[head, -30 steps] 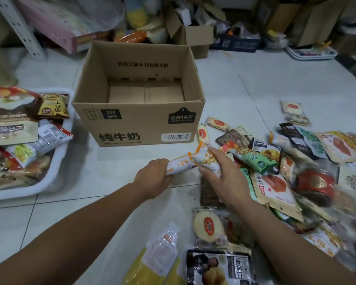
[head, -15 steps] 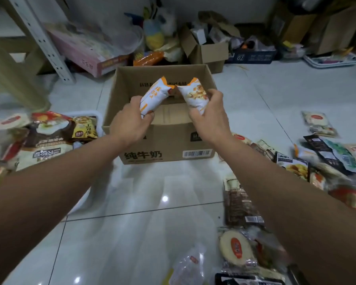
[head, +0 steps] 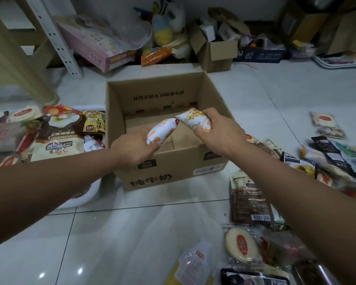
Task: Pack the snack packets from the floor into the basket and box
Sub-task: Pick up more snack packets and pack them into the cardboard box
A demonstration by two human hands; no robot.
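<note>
Both hands, left [head: 135, 146] and right [head: 218, 131], each grip a white-orange packet [head: 160, 130] over the open box [head: 173, 173] on the tiled floor [head: 132, 233].

box [head: 177, 161] centre on the floor [head: 132, 233], basket [head: 90, 194] just left of it, packets [head: 56, 136] piled in, loose packets [head: 249, 202] scattered right and in front, left hand [head: 134, 149] and right hand [head: 220, 130] over the box, a held packet [head: 162, 130] in each, smaller box [head: 216, 54] behind

Legible print, floor scene
Brown cardboard box [head: 173, 171], front wall: "纯牛奶" in dark characters; white barcode label [head: 208, 171] to its right, digits too small to read. Dark blue carton [head: 261, 56] at rear: "02".
</note>
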